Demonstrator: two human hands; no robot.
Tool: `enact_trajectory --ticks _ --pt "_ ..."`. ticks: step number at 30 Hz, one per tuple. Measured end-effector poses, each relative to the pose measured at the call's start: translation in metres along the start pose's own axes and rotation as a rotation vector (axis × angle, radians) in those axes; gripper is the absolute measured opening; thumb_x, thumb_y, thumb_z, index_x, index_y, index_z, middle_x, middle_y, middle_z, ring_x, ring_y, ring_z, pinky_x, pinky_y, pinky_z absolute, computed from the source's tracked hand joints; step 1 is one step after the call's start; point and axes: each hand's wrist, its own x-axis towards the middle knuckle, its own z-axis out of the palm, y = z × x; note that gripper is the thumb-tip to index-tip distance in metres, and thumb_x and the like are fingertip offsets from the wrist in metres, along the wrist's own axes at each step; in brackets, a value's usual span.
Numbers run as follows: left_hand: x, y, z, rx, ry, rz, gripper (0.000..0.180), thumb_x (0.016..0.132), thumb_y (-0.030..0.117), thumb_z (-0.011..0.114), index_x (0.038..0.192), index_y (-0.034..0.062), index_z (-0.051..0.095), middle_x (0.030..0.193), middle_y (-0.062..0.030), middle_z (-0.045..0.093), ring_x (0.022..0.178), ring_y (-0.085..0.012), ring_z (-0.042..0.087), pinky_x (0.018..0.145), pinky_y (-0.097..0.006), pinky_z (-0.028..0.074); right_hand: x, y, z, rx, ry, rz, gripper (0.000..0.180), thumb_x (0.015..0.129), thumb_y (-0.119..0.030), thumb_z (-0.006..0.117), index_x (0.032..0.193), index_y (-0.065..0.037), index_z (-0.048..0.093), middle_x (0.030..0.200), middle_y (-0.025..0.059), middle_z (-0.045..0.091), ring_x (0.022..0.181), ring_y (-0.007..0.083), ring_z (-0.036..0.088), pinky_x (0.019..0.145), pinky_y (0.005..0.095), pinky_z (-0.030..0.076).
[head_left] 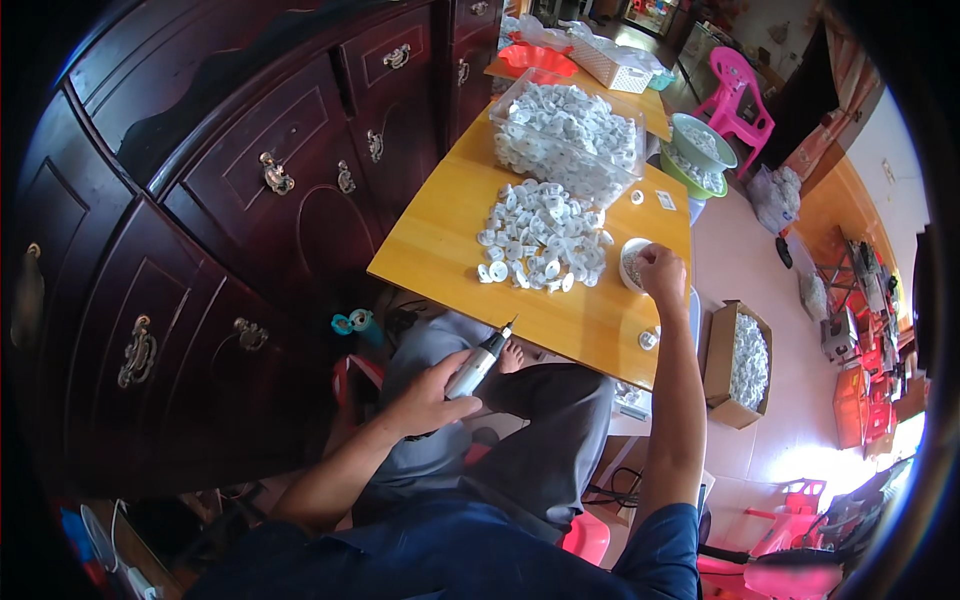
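Note:
My left hand is wrapped round a grey electric screwdriver above my lap, its dark bit pointing up toward the near edge of the yellow table. My right hand reaches over the right side of the tabletop, fingers pinched together at a small white bowl. Small bits lie in the bowl, too fine to name, and whatever the fingertips hold is hidden. Left of the bowl spreads a loose heap of small white plastic parts. One similar part sits near the table's right front corner.
Behind the heap stands a clear plastic bin full of white parts. Stacked basins are beyond the table's right edge. A cardboard box of white parts is on the floor at right. Dark wooden cabinets line the left.

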Motion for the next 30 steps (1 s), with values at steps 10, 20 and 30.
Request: enact_trajectory --ticks 10,20,30 --pt "0.001 -0.007 -0.001 0.018 -0.015 -0.008 0.071 0.083 0.017 0.072 0.145 -0.0009 0.041 0.102 -0.0109 0.065 0.074 -0.0135 0.065 0.067 -0.029 0.054 -0.002 0.011 0.002 0.089 0.095 -0.037 0.014 0.083 -0.017 0.067 0.090 -0.008 0.074 0.087 0.0169 0.073 0.083 0.0331 0.071 0.079 0.0435 0.055" --pt "0.000 -0.010 0.000 0.056 -0.016 0.109 0.070 0.086 0.006 0.071 0.148 -0.0013 0.038 0.090 -0.0020 0.060 0.068 -0.0061 0.056 0.062 -0.024 0.048 -0.059 -0.053 0.006 1.206 -0.180 0.067 0.018 0.092 -0.006 0.064 0.109 -0.003 0.068 0.080 0.0010 0.067 0.067 0.0093 0.063 0.059 0.0229 0.048" --pt "0.000 0.001 0.001 0.026 -0.083 0.215 0.072 0.086 0.007 0.071 0.148 -0.0048 0.035 0.131 -0.0104 0.055 0.119 -0.0137 0.053 0.103 -0.031 0.043 -0.138 -0.100 0.046 1.389 -0.509 0.157 0.010 0.096 -0.011 0.067 0.102 -0.004 0.067 0.096 0.0042 0.070 0.081 0.0111 0.066 0.071 0.0244 0.055"
